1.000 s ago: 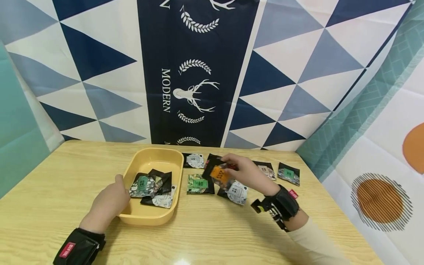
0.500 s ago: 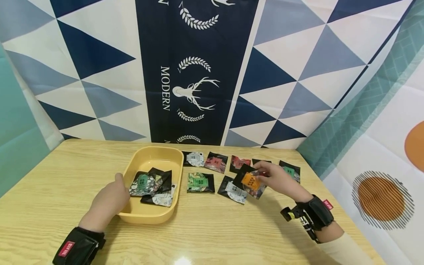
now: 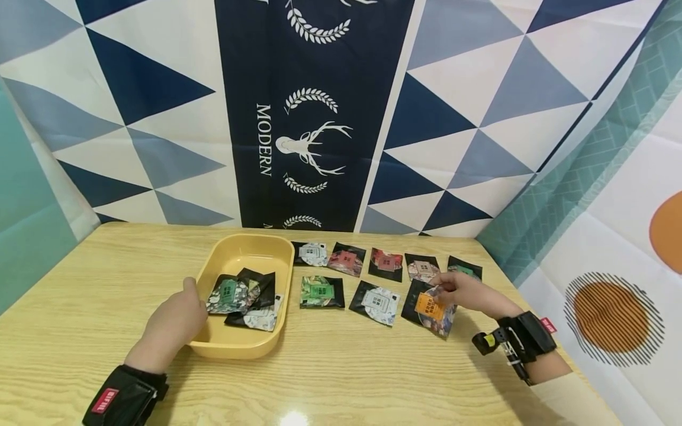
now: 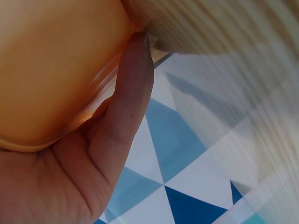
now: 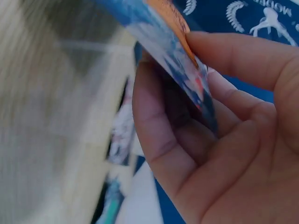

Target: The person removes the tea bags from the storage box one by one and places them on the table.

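My right hand pinches a small black packet with an orange label by its right edge, low over the table. In the right wrist view, the thumb is on the front of the packet and the fingers are behind it. With my left hand I hold the near left wall of a yellow plastic tub. The left wrist view shows a finger along the tub's wall. Several packets lie overlapping inside the tub, a green-labelled packet on top.
Right of the tub lie a green packet and a white-labelled packet. Behind them runs a row of several packets, including a red-labelled packet; the rightmost packet is partly covered. A patterned cloth hangs at the table's back.
My right hand has carried the orange-labelled packet rightward and lower, past the white-labelled packet, uncovering packets in the back row. The left hand has stayed at the tub.
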Demonstrator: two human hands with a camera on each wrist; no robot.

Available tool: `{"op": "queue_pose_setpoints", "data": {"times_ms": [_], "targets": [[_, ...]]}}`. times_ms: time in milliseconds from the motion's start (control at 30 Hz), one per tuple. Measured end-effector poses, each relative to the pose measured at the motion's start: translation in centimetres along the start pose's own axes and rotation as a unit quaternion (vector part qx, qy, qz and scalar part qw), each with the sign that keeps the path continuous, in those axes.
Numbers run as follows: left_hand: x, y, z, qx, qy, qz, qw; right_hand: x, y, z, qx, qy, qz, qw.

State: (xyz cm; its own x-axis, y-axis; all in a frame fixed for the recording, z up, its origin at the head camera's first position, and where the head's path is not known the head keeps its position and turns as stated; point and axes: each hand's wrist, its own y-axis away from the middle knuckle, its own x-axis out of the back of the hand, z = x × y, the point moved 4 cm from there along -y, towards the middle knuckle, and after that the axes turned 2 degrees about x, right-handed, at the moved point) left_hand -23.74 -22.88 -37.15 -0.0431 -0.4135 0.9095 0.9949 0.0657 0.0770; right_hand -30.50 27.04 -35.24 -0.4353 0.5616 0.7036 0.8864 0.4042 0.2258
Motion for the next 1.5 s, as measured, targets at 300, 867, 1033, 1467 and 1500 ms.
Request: {"op": "queue_pose_setpoints", "data": {"times_ms": [300,867,1033,1467,1500], "targets": [[-0.2,-0.1,-0.1,0.009,0.000,-0.006,0.9999,-0.3,-1.1,2.2,-0.016,0.008,-0.015,0.9997],[-0.1,0.0,-0.1,0.001,-0.005,0.006,1.0000,-1.2,-1.6,1.0,-0.008,0.061,-0.009,0.9980],[-0.1,0.1,0.0,0.006,-0.004,0.003,1.0000,-1.4,-1.5,0.7,-0.003,0.096,-0.003,0.9953],[0.0,0.1,0.0,0.009,-0.008,0.004,0.9999,-4.0,-3.5,-8.1,0.109,0.213,0.062,0.9691],[-0.1,0.1,0.0,0.011,-0.008,0.003,0.9999,-4.6,-3.7,-9.1,0.121,0.213,0.058,0.9678]]}}
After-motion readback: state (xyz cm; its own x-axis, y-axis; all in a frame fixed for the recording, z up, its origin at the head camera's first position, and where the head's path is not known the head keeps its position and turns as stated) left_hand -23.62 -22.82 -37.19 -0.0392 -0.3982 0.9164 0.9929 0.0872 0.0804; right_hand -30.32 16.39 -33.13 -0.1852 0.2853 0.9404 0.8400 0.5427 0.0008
